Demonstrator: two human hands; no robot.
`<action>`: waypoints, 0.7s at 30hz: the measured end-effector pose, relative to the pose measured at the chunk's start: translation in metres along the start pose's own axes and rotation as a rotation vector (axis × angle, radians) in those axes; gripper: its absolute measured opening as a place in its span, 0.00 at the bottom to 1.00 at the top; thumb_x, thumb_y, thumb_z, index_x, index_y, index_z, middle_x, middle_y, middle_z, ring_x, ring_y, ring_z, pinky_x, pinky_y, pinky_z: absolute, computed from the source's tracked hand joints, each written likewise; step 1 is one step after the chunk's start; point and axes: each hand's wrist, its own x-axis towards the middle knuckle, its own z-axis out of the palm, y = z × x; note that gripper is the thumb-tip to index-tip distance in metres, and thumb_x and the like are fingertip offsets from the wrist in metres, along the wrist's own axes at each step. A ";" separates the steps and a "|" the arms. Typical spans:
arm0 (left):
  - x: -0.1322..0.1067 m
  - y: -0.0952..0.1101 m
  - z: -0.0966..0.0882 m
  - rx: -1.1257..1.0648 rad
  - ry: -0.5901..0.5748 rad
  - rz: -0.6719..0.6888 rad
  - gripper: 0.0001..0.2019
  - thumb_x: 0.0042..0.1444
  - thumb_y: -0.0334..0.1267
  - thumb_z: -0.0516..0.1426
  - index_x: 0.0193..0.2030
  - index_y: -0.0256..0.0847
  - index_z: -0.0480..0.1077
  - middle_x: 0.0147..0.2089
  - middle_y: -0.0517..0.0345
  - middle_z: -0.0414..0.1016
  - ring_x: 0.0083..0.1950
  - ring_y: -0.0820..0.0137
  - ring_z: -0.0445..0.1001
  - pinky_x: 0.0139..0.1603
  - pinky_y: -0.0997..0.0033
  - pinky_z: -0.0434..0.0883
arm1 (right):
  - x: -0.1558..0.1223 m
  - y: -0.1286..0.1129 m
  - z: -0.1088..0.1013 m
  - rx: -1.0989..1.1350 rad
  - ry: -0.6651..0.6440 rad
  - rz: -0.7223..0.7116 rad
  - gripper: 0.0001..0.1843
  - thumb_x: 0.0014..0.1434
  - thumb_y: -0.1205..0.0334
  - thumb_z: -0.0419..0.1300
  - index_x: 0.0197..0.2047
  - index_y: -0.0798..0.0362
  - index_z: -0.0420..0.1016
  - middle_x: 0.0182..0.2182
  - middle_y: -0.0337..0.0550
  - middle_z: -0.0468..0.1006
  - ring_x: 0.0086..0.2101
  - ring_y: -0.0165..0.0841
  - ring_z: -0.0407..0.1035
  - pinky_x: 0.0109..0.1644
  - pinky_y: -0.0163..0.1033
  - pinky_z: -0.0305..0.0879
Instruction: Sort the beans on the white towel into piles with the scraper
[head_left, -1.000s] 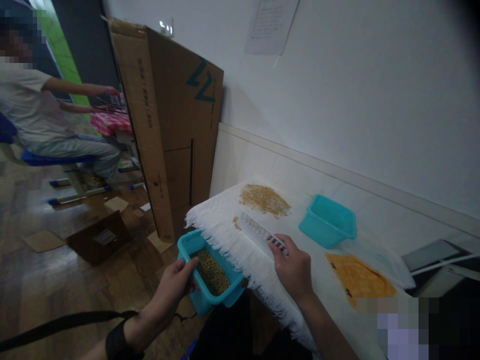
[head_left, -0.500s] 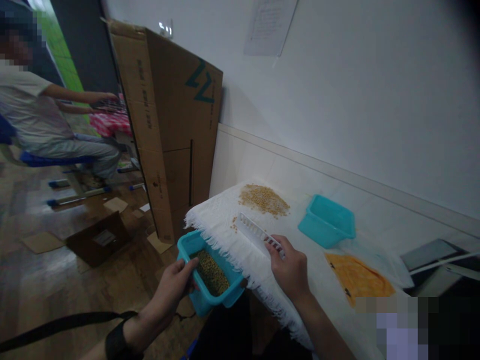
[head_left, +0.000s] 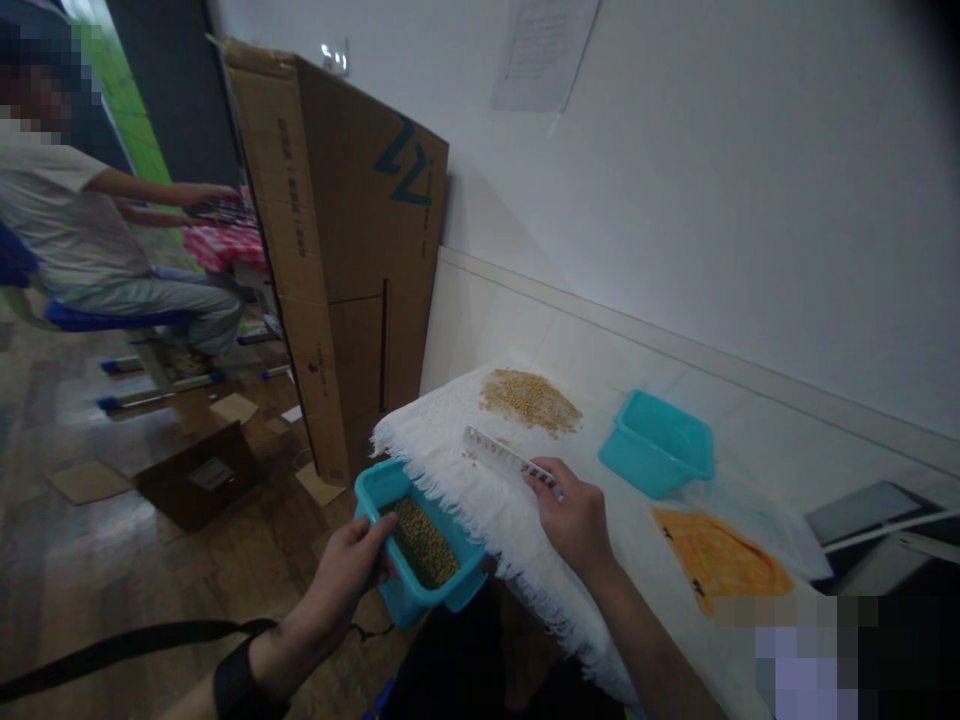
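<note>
My left hand (head_left: 352, 560) grips the near-left rim of a turquoise plastic bin (head_left: 417, 598), which hangs just below the table's front edge. Small yellowish-brown beans (head_left: 424, 540) cover the bin's bottom. In my right hand (head_left: 571, 510) is a white slotted plastic strip (head_left: 499, 457), held by its near end and resting low over the white fringed cloth (head_left: 435, 415). A few loose beans (head_left: 469, 457) lie at the strip's far end, close to the cloth's edge. Beyond the strip spreads a pile of beans (head_left: 531, 398) on the cloth.
A second turquoise bin (head_left: 656, 445) stands at the back right, beside a yellow cloth (head_left: 716, 560) and clear plastic. At the left rises a tall cardboard box (head_left: 360, 250). Farther left, a person (head_left: 97, 230) sits at another table. Cardboard pieces (head_left: 195, 475) lie on the floor.
My right hand has drawn the white slotted strip slightly left, toward the cloth's fringed edge and the bin. My left hand and the bin stay nearly where they were.
</note>
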 end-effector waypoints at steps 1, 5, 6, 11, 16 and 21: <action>0.001 0.000 0.000 0.001 0.004 -0.001 0.20 0.46 0.55 0.64 0.21 0.43 0.65 0.13 0.65 0.68 0.15 0.75 0.64 0.18 0.76 0.60 | 0.001 0.001 0.001 0.016 -0.013 0.000 0.10 0.63 0.59 0.56 0.40 0.51 0.78 0.28 0.41 0.83 0.26 0.35 0.78 0.31 0.33 0.67; 0.003 -0.002 -0.001 0.002 0.016 -0.004 0.20 0.43 0.55 0.65 0.21 0.43 0.65 0.13 0.66 0.67 0.15 0.74 0.64 0.18 0.76 0.60 | 0.002 0.002 0.005 0.057 -0.024 0.001 0.09 0.63 0.60 0.57 0.40 0.50 0.78 0.28 0.39 0.83 0.27 0.34 0.78 0.32 0.32 0.68; 0.003 -0.001 -0.001 0.002 0.018 -0.004 0.20 0.43 0.55 0.65 0.21 0.43 0.65 0.13 0.66 0.68 0.15 0.74 0.65 0.18 0.76 0.61 | 0.003 0.002 0.006 0.062 -0.020 0.000 0.08 0.63 0.60 0.57 0.40 0.50 0.78 0.28 0.39 0.83 0.27 0.34 0.78 0.32 0.32 0.68; 0.002 0.002 0.000 0.003 0.021 -0.010 0.20 0.44 0.56 0.65 0.22 0.42 0.65 0.12 0.64 0.69 0.14 0.75 0.64 0.18 0.76 0.59 | 0.002 0.001 0.004 0.129 -0.025 -0.038 0.06 0.62 0.62 0.58 0.39 0.49 0.78 0.30 0.38 0.84 0.29 0.33 0.79 0.33 0.31 0.69; 0.000 0.002 0.002 -0.011 0.026 -0.009 0.20 0.44 0.55 0.64 0.21 0.43 0.64 0.12 0.66 0.67 0.14 0.75 0.64 0.18 0.76 0.59 | -0.008 -0.008 -0.002 0.099 -0.002 -0.045 0.07 0.63 0.62 0.58 0.39 0.51 0.78 0.28 0.39 0.84 0.27 0.33 0.79 0.31 0.30 0.68; 0.001 -0.001 0.002 -0.022 0.015 -0.001 0.19 0.44 0.55 0.64 0.22 0.42 0.66 0.13 0.64 0.69 0.15 0.75 0.65 0.18 0.75 0.60 | -0.031 -0.030 -0.008 0.112 -0.004 -0.124 0.08 0.65 0.62 0.57 0.39 0.52 0.78 0.27 0.39 0.83 0.26 0.31 0.79 0.30 0.29 0.67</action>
